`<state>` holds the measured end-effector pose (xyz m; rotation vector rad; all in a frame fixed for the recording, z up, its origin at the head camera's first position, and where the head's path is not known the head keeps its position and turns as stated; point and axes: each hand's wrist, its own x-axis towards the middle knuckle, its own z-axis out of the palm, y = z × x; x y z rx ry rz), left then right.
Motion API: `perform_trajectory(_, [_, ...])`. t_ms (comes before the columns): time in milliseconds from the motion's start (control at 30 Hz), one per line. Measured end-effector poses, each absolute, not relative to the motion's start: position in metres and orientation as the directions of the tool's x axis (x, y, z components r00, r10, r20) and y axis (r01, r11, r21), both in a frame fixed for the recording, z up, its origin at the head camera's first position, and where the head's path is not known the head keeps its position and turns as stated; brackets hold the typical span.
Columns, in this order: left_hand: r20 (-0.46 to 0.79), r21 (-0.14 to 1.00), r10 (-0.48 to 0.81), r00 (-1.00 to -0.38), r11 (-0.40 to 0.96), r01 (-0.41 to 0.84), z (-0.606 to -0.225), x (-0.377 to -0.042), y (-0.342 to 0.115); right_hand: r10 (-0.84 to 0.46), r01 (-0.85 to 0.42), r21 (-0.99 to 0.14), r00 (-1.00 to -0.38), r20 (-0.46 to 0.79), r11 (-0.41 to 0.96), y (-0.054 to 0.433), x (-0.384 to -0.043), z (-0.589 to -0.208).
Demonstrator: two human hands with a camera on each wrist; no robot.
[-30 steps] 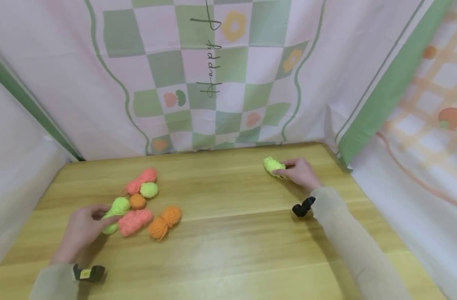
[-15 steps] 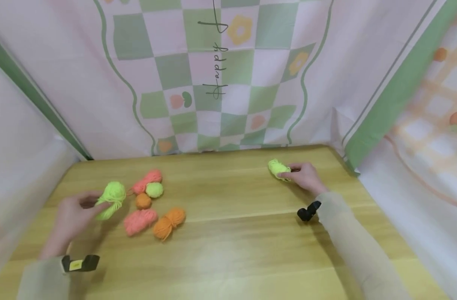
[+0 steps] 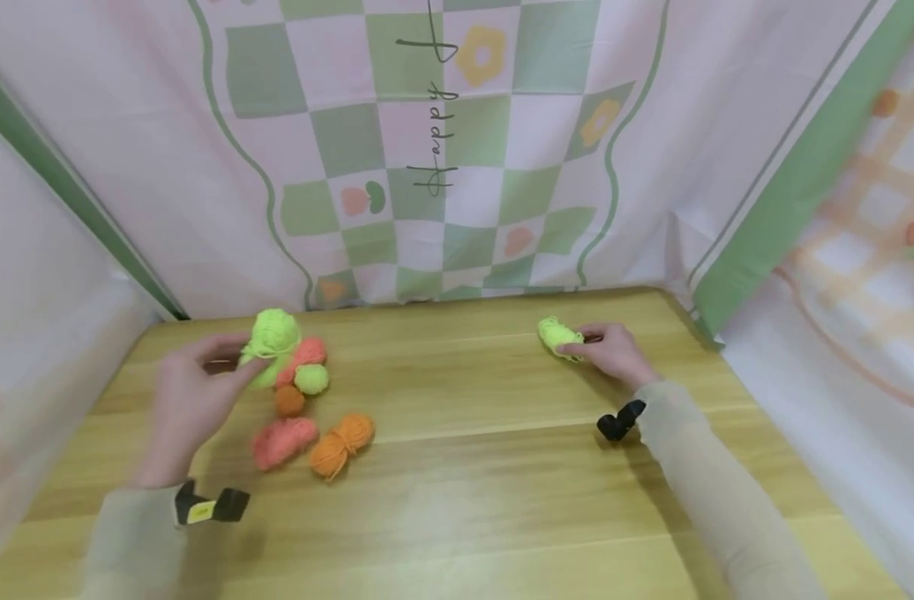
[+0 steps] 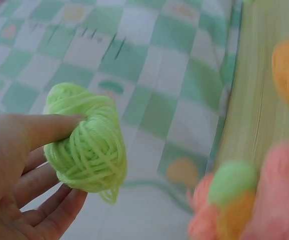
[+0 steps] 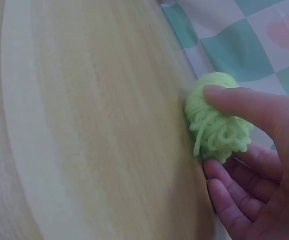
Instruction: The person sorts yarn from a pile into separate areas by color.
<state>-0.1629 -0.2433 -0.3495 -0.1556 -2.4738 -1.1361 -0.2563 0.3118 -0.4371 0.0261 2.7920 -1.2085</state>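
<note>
My left hand (image 3: 202, 392) pinches a yellow-green yarn skein (image 4: 92, 142) tied at its middle, held up above the table. Behind and below it in the head view lie a coral skein (image 3: 311, 352), a small yellow-green yarn ball (image 3: 312, 379) and a small orange yarn ball (image 3: 289, 402). Closer to me are a second coral skein (image 3: 284, 443) and an orange skein (image 3: 342, 446) tied at the waist. At the right back, my right hand (image 3: 612, 354) grips another yellow-green skein (image 5: 219, 120) between thumb and fingers, low over the wood.
The wooden table (image 3: 457, 400) ends at the back against a checked cloth curtain (image 3: 442, 167). More cloth hangs along the left and right sides. A black camera mount sits on each wrist, the left (image 3: 211, 505) and the right (image 3: 620, 421).
My left hand has lifted its yellow-green skein from the cluster, then carried it toward the back and right. The right hand stays at its place with its skein.
</note>
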Motion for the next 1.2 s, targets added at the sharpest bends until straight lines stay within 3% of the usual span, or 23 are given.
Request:
perform_trajectory(300, [0.410,0.768,-0.003,-0.912,0.540,0.343,-0.350,-0.194,-0.193,-0.022,0.052,-0.716,-0.995,-0.094,0.697,0.313,-0.260,-0.434])
perform_trajectory(667, [0.330,0.877,-0.003,-0.944,0.371,0.305,-0.349,-0.238,-0.152,-0.039,0.058,-0.730,-0.993,-0.115,0.681,0.311,-0.259,-0.436])
perform_trajectory(1000, [0.391,0.897,-0.023,-0.920,0.232,0.375,-0.365,-0.261,-0.108,-0.039,0.052,-0.730,-0.993,-0.108,0.681,0.309,-0.260,-0.440])
perform_trajectory(1200, [0.290,0.939,-0.012,-0.957,0.196,0.282,-0.382,-0.263,-0.072,-0.044,0.044,-0.723,-0.994,-0.102,0.689,0.313,-0.259,-0.437])
